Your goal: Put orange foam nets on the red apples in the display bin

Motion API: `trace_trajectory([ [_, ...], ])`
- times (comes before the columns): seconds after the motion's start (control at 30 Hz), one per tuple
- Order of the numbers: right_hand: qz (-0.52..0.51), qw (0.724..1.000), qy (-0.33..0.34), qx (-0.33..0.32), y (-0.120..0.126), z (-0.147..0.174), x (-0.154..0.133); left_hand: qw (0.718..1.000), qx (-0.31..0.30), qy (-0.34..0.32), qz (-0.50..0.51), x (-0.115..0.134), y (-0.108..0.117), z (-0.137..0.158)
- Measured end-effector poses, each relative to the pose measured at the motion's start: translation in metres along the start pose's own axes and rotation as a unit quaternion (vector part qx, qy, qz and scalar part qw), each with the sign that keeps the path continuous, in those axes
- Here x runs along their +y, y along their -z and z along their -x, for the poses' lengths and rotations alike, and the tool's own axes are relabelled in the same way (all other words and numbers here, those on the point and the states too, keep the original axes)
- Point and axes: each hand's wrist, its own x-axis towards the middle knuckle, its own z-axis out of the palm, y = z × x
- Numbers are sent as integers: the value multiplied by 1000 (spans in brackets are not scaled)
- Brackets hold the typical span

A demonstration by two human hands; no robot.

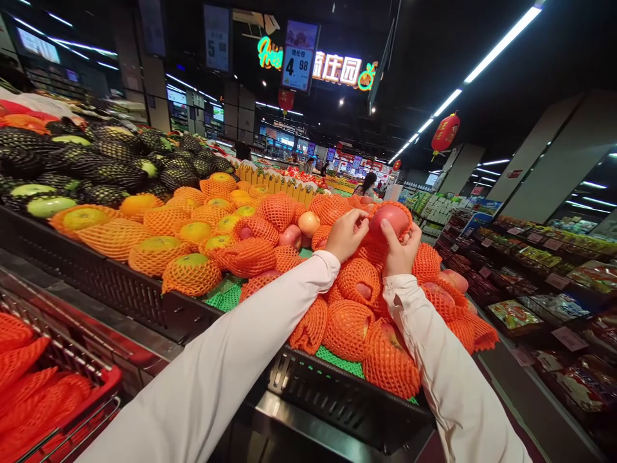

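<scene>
A red apple [393, 217] sits partly bare in an orange foam net [405, 207], above the heap of netted apples. My right hand [402, 249] grips it from the right, thumb on the bare skin and fingers round the netted side. At the apple's left edge, my left hand [348, 233] is closed, its fingertips pinched at the rim of the net; the exact contact is partly hidden. Below both wrists lie several more netted apples [348, 329]. A few unwrapped apples [290, 237] show to the left of my left hand.
Netted oranges [193, 273] fill the crate's left part, with dark-netted green melons [116, 145] behind. The black crate wall [337, 392] runs along the front. A cart [108, 386] with red netting stands lower left. Packaged-goods shelves [544, 276] line the right. People are far back.
</scene>
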Motion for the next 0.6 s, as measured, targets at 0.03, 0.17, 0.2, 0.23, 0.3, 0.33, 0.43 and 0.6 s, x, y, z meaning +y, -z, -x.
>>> trace_trajectory([
  [0.03,18,1000,14,-1,0,1,0,1000,15,-3,-2,1,1,0],
  [0.17,63,997,48,-5,0,0,4,998,49,-23,17,6,2,2],
  [0.2,66,996,52,-7,0,0,5,998,50,-32,26,7,2,2],
  [0.23,68,996,56,-9,1,0,6,997,47,-44,32,8,2,2],
  [0.3,70,996,60,-8,1,0,6,996,33,-70,35,10,2,3],
  [0.33,73,995,63,-2,1,0,6,996,22,-84,33,11,2,3],
  [0.43,87,994,64,23,2,1,4,992,-22,-125,23,13,4,3],
  [0.6,125,988,76,58,5,-2,8,981,-75,-179,6,20,8,4],
])
